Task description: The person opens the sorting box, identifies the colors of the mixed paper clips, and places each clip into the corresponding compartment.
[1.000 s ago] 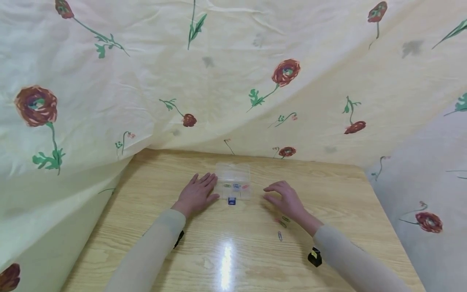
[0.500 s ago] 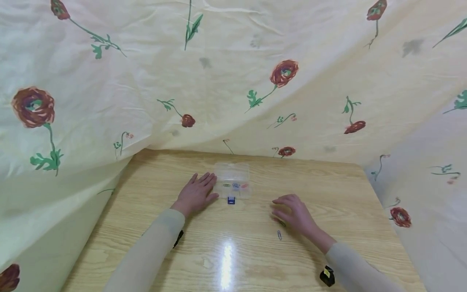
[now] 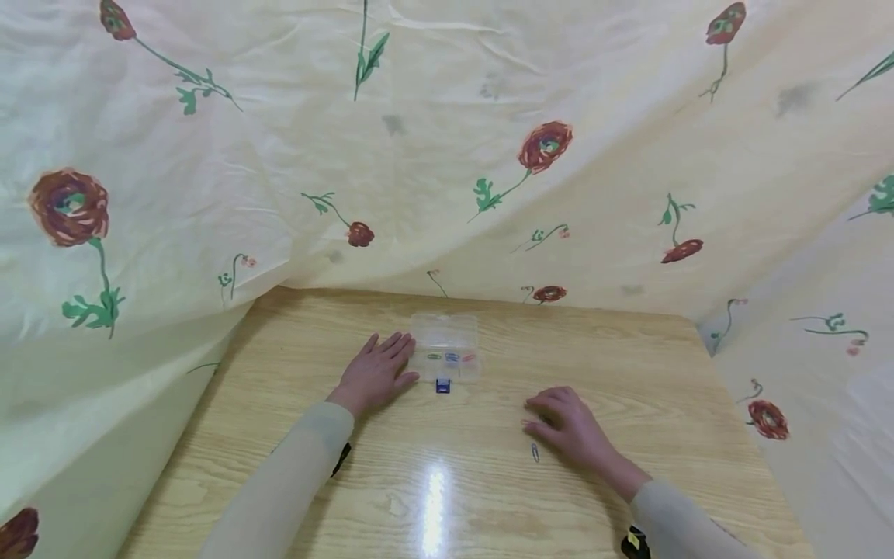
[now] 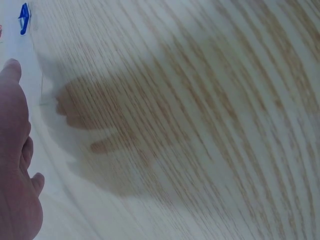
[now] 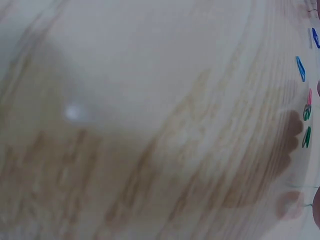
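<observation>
My left hand (image 3: 377,369) lies flat on the table, fingers spread, its fingertips at the left side of a clear plastic box (image 3: 445,330) with its lid up. Inside sit a green paper clip (image 3: 434,356), blue paper clips (image 3: 452,357) and a pink paper clip (image 3: 469,358). On the box's front hangs a blue latch (image 4: 24,19). My right hand (image 3: 569,427) hovers low over loose clips, thumb and fingers bent but apart. In the right wrist view these are a blue clip (image 5: 300,68), a pink clip (image 5: 309,97) and two green clips (image 5: 307,112).
The wooden table (image 3: 335,497) carries a bright light reflection near its front. A flowered cloth (image 3: 447,155) hangs behind the table and along both sides.
My right hand has moved right and toward the front, from beside the box to above the loose clips, now partly hiding them. The left hand has stayed in place.
</observation>
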Demonstrator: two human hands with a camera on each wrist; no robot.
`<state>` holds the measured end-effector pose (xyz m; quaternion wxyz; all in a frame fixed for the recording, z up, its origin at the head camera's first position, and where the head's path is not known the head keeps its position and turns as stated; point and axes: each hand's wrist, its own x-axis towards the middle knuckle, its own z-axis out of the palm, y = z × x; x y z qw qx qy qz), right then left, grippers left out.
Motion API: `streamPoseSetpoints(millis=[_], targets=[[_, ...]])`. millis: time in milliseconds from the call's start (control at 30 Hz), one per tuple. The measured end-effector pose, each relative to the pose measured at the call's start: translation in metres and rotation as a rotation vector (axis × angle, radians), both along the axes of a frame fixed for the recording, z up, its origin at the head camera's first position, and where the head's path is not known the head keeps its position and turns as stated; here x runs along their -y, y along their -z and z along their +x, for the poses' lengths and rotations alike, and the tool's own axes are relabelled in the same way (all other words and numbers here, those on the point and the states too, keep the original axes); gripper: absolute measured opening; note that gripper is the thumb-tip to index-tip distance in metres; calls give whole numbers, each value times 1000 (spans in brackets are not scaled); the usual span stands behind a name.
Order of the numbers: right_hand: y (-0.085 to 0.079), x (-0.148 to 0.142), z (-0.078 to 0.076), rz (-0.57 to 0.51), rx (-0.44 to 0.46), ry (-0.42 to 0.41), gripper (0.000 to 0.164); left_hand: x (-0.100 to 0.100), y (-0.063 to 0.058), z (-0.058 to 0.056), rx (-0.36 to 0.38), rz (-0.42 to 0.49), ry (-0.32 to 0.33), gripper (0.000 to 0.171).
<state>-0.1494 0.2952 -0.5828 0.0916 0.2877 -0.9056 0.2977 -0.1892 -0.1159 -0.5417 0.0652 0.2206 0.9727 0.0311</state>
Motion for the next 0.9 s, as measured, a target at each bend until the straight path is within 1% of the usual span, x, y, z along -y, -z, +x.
streamPoseSetpoints(millis=[167, 267, 433, 600, 733, 900], targets=[[5, -2, 3, 5, 0, 4, 35, -3, -3, 2, 12, 8, -2, 75], [8, -2, 5, 2, -11, 3, 32, -3, -2, 3, 15, 3, -1, 76], [12, -1, 6, -18, -83, -22, 28, -3, 0, 4, 20, -16, -6, 77], [14, 1, 6, -37, -135, -51, 23, -4, 0, 5, 15, 8, -6, 76], [14, 3, 6, -40, -167, -66, 20, -2, 2, 4, 4, 13, 0, 76], [15, 5, 5, -38, -187, -75, 18, 0, 5, 3, -6, 14, 0, 76]])
